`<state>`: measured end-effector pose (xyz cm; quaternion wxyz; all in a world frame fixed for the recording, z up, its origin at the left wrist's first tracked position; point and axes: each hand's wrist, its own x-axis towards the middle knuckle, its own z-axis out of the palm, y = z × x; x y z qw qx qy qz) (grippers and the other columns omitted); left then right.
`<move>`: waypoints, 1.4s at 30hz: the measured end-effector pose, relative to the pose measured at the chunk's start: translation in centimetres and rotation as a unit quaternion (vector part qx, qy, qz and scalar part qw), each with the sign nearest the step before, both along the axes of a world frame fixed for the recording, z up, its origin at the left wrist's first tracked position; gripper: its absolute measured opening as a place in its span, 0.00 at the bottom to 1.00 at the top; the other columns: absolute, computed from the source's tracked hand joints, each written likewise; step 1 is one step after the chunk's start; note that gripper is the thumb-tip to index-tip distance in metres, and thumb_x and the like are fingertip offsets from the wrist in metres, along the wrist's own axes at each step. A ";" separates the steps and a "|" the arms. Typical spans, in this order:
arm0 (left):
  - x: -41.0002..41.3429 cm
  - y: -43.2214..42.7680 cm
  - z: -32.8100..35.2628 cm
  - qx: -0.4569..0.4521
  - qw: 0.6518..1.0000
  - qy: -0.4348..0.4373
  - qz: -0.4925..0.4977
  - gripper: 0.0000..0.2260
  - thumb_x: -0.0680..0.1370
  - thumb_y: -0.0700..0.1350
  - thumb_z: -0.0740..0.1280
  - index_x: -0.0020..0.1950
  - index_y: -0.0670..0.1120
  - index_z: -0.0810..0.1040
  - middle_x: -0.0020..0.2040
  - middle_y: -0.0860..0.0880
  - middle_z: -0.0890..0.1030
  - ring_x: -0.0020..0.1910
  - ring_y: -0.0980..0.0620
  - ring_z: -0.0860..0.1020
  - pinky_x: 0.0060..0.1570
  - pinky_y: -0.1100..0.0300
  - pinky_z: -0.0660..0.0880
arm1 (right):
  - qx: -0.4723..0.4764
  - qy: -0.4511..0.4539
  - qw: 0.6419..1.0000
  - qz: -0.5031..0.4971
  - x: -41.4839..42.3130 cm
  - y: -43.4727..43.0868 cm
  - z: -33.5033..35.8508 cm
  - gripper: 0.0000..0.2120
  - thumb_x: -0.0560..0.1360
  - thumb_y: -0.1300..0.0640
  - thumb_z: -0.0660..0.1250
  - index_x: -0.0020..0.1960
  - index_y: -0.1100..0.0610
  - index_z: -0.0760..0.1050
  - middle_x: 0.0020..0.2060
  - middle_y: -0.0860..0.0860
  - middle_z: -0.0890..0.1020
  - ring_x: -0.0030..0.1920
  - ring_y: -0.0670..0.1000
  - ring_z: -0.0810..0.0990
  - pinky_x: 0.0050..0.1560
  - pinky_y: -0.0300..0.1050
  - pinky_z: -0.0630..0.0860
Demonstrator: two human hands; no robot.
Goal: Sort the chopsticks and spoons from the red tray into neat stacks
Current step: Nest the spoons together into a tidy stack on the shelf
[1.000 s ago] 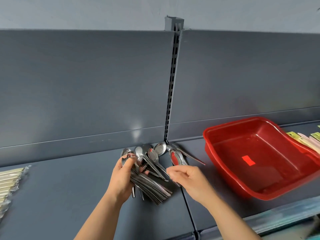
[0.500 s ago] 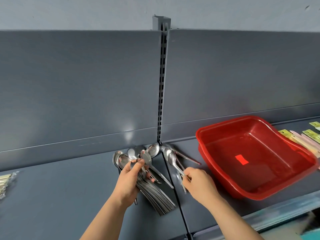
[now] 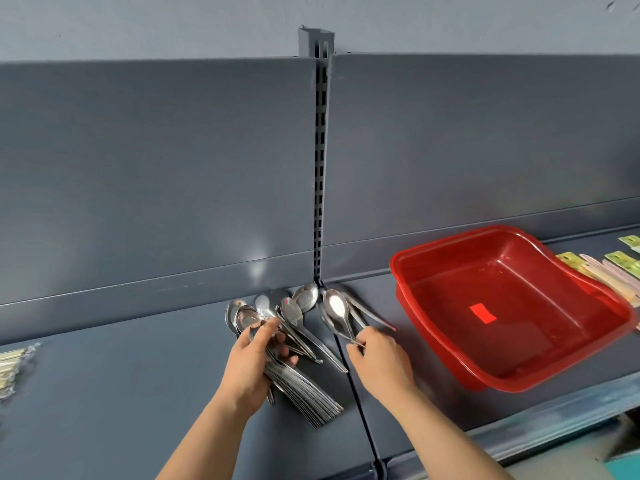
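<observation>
1. A person's left hand is gripping a fanned stack of steel spoons. Its fingers are curling round the handles just below the bowls, and its thumb is pressing across the top.
2. The handle ends of that stack are splaying out below and to the right of the grip, and are resting on the grey shelf.
3. The right hand, just right of that grip, is pinching the thin handle of a single spoon between thumb and fingertips. The bowl is pointing up and away from the pinch, toward the back panel. Whether this spoon is resting on the shelf or is clear of it cannot be told.
4. Loose spoons are lying beyond and between the two grips. Their bowls are clustering at the foot of the slotted upright, and several handles are running back toward the hands.
5. The red tray is sitting on the shelf to the right of the pinch, near it but apart. A red sticker is showing on the tray's floor.
6. Packaged chopsticks are lying beyond the tray, on the side far from the right hand's pinch.
7. More packets are lying at the frame's edge, well apart to the left of the left hand's grip.
</observation>
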<state>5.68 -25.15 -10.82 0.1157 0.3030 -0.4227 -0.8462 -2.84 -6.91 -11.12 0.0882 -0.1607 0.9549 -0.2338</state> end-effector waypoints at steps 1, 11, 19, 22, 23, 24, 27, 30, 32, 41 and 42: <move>0.2 0.0 0.0 0.000 1.000 0.000 -0.003 0.06 0.77 0.44 0.69 0.49 0.42 0.75 0.37 0.44 0.76 0.30 0.49 0.74 0.33 0.53 0.77 | 0.003 -0.009 1.000 -0.013 -0.2 0.0 0.1 0.10 0.77 0.50 0.62 0.39 0.52 0.68 0.41 0.54 0.82 0.45 0.60 0.80 0.40 0.46 0.70; 0.3 0.6 1.1 -0.008 0.995 0.052 -0.080 0.12 0.73 0.53 0.70 0.44 0.43 0.82 0.46 0.35 0.82 0.39 0.42 0.81 0.37 0.52 0.79 | -0.274 -0.319 0.905 0.062 0.5 0.4 2.5 0.11 0.78 0.55 0.64 0.41 0.59 0.80 0.27 0.45 0.71 0.24 0.44 0.60 0.23 0.35 0.55; 0.3 1.1 1.1 0.001 0.995 0.059 -0.077 0.15 0.71 0.51 0.71 0.51 0.42 0.79 0.45 0.37 0.82 0.37 0.43 0.82 0.35 0.53 0.79 | -0.256 -0.271 0.922 0.102 1.2 0.6 2.7 0.14 0.77 0.49 0.64 0.36 0.56 0.76 0.29 0.49 0.68 0.27 0.45 0.61 0.28 0.38 0.58; 0.0 1.3 0.9 0.010 0.998 0.041 -0.054 0.13 0.69 0.53 0.72 0.46 0.45 0.80 0.43 0.39 0.81 0.37 0.43 0.81 0.37 0.51 0.79 | -0.220 -0.189 0.946 0.143 1.7 0.4 2.4 0.18 0.76 0.46 0.61 0.42 0.60 0.79 0.32 0.51 0.71 0.32 0.48 0.66 0.35 0.46 0.63; -0.2 1.4 0.9 0.011 0.998 0.038 -0.053 0.13 0.69 0.53 0.72 0.46 0.45 0.79 0.42 0.39 0.79 0.38 0.43 0.80 0.37 0.50 0.79 | -0.201 -0.160 0.952 0.164 1.7 0.4 2.2 0.18 0.77 0.48 0.60 0.42 0.61 0.77 0.34 0.52 0.72 0.33 0.49 0.68 0.37 0.49 0.67; -0.3 1.5 1.0 0.009 0.998 0.035 -0.055 0.14 0.69 0.54 0.73 0.46 0.45 0.77 0.41 0.40 0.78 0.38 0.42 0.79 0.37 0.50 0.79 | -0.181 -0.130 0.957 0.184 1.7 0.4 2.0 0.17 0.79 0.50 0.59 0.40 0.61 0.75 0.36 0.53 0.72 0.35 0.50 0.70 0.42 0.51 0.70; -0.8 1.4 1.3 -0.003 0.998 0.034 -0.061 0.18 0.67 0.55 0.75 0.48 0.44 0.77 0.41 0.42 0.77 0.41 0.43 0.78 0.38 0.51 0.79 | -0.140 -0.074 0.966 0.206 1.6 0.5 1.7 0.16 0.81 0.51 0.56 0.44 0.59 0.76 0.40 0.50 0.73 0.40 0.49 0.75 0.49 0.53 0.73; -1.4 1.3 1.7 0.008 0.997 0.036 -0.064 0.15 0.73 0.51 0.73 0.51 0.42 0.75 0.43 0.39 0.76 0.42 0.41 0.79 0.41 0.50 0.79 | -0.120 -0.055 0.969 0.209 1.5 0.5 2.3 0.18 0.79 0.43 0.54 0.49 0.53 0.77 0.42 0.47 0.74 0.42 0.49 0.77 0.51 0.53 0.75; -2.0 1.4 1.9 0.011 0.997 0.042 -0.060 0.13 0.77 0.49 0.69 0.55 0.44 0.73 0.44 0.39 0.76 0.42 0.39 0.79 0.42 0.48 0.79 | -0.138 -0.069 0.962 0.226 1.6 0.5 2.7 0.17 0.77 0.39 0.54 0.55 0.45 0.77 0.44 0.47 0.78 0.44 0.49 0.78 0.52 0.52 0.75; -3.3 2.2 2.1 -0.089 0.994 0.048 -0.044 0.20 0.70 0.50 0.73 0.57 0.43 0.74 0.45 0.42 0.78 0.39 0.45 0.81 0.39 0.53 0.79 | -0.174 -0.106 0.957 0.206 -0.4 0.3 2.7 0.13 0.80 0.47 0.57 0.40 0.49 0.73 0.32 0.42 0.72 0.33 0.42 0.69 0.39 0.46 0.69; -3.4 2.1 1.9 -0.092 0.994 0.047 -0.041 0.18 0.71 0.50 0.72 0.56 0.43 0.74 0.46 0.42 0.78 0.39 0.45 0.81 0.39 0.53 0.79 | -0.175 -0.076 0.967 0.169 -1.3 0.3 2.4 0.10 0.80 0.47 0.58 0.43 0.45 0.75 0.36 0.39 0.73 0.38 0.41 0.73 0.44 0.45 0.70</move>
